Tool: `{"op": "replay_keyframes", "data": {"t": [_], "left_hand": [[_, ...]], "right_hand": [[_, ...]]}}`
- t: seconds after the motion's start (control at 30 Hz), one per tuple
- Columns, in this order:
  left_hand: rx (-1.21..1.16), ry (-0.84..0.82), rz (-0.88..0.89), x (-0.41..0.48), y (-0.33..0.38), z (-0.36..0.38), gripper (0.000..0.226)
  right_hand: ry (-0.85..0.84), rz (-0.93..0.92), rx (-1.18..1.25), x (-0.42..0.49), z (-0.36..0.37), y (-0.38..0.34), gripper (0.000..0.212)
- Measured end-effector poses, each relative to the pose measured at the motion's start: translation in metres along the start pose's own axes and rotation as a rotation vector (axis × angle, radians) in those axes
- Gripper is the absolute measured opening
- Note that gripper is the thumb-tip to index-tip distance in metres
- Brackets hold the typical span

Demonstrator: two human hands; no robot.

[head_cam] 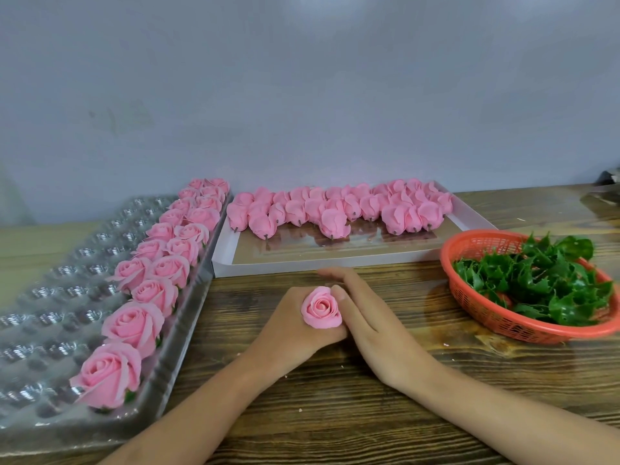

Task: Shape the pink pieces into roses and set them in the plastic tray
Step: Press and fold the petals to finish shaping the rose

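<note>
A pink rose (321, 308) sits upright between my two hands over the wooden table. My left hand (285, 330) holds it from below and the left, fingers curled round its base. My right hand (362, 317) lies against its right side with straight fingers reaching past it and the thumb touching the petals. The clear plastic tray (50, 313) lies at the left, with several finished roses (134, 323) in its two right-hand columns. Several unshaped pink pieces (335, 209) lie in a white box (302, 263) behind my hands.
An orange basket (503, 317) of green leaf-shaped calyxes (543, 280) stands at the right. A grey wall runs behind the table. A dark object (607, 189) shows at the far right edge. Small pink crumbs dot the wood near my forearms.
</note>
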State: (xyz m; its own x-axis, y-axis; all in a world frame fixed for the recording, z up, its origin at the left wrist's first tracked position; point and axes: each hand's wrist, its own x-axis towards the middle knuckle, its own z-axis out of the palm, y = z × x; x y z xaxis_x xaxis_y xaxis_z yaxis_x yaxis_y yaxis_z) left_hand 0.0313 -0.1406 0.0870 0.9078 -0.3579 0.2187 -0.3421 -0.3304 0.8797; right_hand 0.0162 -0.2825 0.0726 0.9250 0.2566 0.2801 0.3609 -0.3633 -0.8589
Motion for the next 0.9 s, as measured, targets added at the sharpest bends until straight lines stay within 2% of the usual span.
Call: {"op": "replay_keyframes", "data": {"t": [0.13, 0.3, 0.37, 0.47, 0.53, 0.67, 0.83, 0.9], "left_hand": [[0.008, -0.014, -0.002, 0.0, 0.001, 0.0, 0.009], [-0.065, 0.013, -0.038, 0.0, 0.0, 0.0, 0.019], [-0.059, -0.013, -0.043, 0.002, 0.001, -0.001, 0.021], [0.131, -0.102, -0.01, 0.005, 0.0, -0.001, 0.023], [0.186, -0.136, -0.009, 0.006, -0.002, 0.001, 0.013], [0.192, -0.139, 0.004, 0.006, -0.003, 0.001, 0.027], [0.133, -0.143, 0.036, 0.006, -0.002, 0.001, 0.028], [0.165, -0.145, 0.04, 0.006, -0.001, 0.002, 0.029]], "right_hand": [[-0.014, 0.006, -0.04, 0.001, 0.001, 0.002, 0.035], [0.114, -0.093, 0.048, -0.002, -0.006, 0.0, 0.03], [0.081, -0.197, 0.111, -0.004, -0.007, -0.005, 0.027], [-0.034, -0.296, 0.081, -0.006, -0.006, -0.01, 0.018], [-0.072, -0.278, 0.079, -0.005, -0.006, -0.01, 0.01], [-0.131, -0.232, 0.091, -0.003, -0.006, -0.005, 0.007], [-0.117, -0.225, 0.173, -0.002, -0.008, -0.006, 0.016], [-0.115, -0.243, 0.186, -0.003, -0.008, -0.009, 0.012]]}}
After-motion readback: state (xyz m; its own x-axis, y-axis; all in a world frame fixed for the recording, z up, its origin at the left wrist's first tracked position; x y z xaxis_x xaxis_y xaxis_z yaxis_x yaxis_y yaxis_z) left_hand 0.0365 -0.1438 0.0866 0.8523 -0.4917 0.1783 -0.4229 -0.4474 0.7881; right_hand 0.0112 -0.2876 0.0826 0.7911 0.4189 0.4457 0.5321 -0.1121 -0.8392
